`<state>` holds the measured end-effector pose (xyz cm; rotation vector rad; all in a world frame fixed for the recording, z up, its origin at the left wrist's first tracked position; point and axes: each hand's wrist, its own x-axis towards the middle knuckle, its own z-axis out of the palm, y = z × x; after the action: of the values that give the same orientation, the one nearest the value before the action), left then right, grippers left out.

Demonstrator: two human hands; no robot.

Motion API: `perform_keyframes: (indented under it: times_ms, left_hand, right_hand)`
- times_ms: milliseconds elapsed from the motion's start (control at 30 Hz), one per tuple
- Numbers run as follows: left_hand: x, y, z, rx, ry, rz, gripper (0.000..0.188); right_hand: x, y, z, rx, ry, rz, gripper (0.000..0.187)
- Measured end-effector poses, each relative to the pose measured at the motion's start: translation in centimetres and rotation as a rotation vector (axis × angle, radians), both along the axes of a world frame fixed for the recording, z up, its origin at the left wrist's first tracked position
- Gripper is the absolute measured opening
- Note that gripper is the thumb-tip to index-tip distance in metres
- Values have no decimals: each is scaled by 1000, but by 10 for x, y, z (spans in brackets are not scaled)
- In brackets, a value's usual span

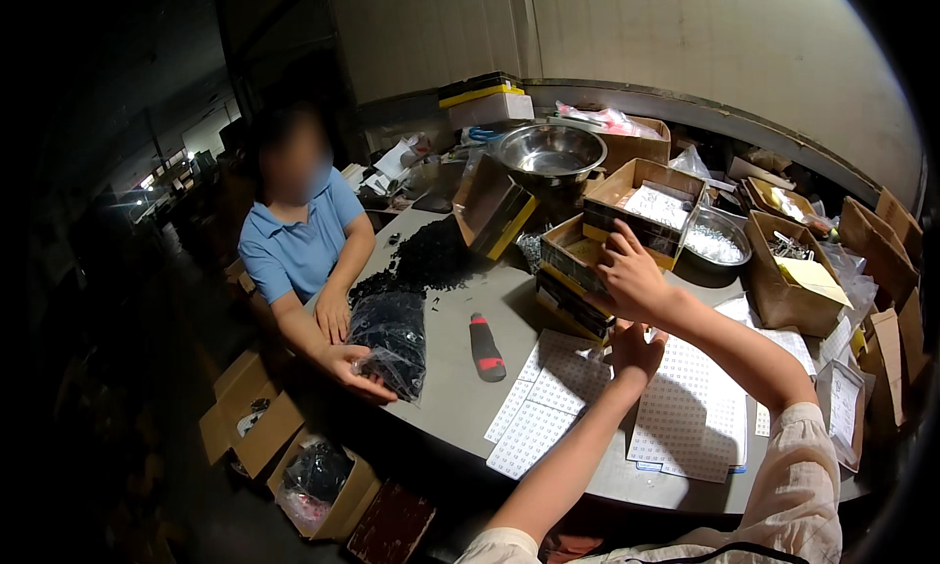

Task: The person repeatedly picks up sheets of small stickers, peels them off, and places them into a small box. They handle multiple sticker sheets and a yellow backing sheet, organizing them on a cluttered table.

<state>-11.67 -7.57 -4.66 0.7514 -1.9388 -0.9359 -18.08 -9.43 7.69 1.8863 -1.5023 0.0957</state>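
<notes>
A stack of open black-and-yellow cardboard boxes (568, 307) stands near the middle of the table. My right hand (632, 275) is at the right side of the upper box, its fingers bent over the wall. Lower down, my left hand (636, 353) is beside the near right corner of the stack, above the sticker sheets. Its fingers are curled, and what they hold, if anything, is hidden. White sheets of small printed stickers (553, 393) lie below the left hand, and more sticker sheets (690, 407) lie under my forearms.
Across the table, a person in a blue shirt (304, 236) holds a clear bag of black parts (387, 334). Loose black parts (431, 256) spill beside a tilted box (494, 211). A black-and-red cutter (485, 349), steel bowl (550, 153), bowl of white parts (715, 243) and carton (798, 290) surround my hands.
</notes>
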Motion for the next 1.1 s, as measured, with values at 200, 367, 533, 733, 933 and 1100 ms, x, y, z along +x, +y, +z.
perform_keyframes:
  times_ms: [200, 367, 533, 733, 933, 1100]
  left_hand:
    - [2, 2, 3, -12, -94, 26, 41]
    - [-5, -1, -15, -161, -48, 119, 38]
    - [-1, -2, -11, -59, -246, -28, 39]
    - [-18, -52, -91, -548, -67, -165, 31]
    - [18, -5, -7, -116, -22, -195, 24]
    - [16, -11, -9, 2, -105, -115, 21]
  right_hand:
    - [-4, -16, -14, 25, -346, 6, 28]
    - [0, -26, -14, -91, -516, -10, 25]
    - [5, -25, -28, 25, -454, -205, 12]
    - [39, -34, -40, -157, -308, -148, 24]
    - [81, 16, -13, -348, -221, 38, 23]
    - [116, 113, 43, -469, -735, 900, 17]
